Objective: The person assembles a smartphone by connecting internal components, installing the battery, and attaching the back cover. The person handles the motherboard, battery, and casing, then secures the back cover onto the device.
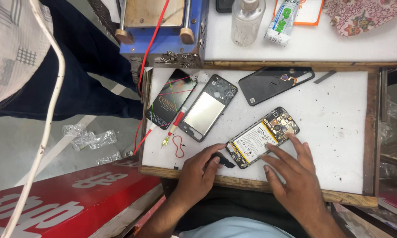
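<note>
Phone (pixel 263 136), back off, battery and board bare, lay tilted near the bench's (pixel 339 132) front edge. My right hand (pixel 295 176) lay flat beside it, fingers spread, tips touching its lower side, gripping nothing. My left hand (pixel 200 169) curled at the phone's lower-left end, fingertips on a small black part (pixel 222 161); couldn't tell if pinched. Risk, I judged: a push could slide the phone off the front edge, or a fingertip could press the bare board.
</note>
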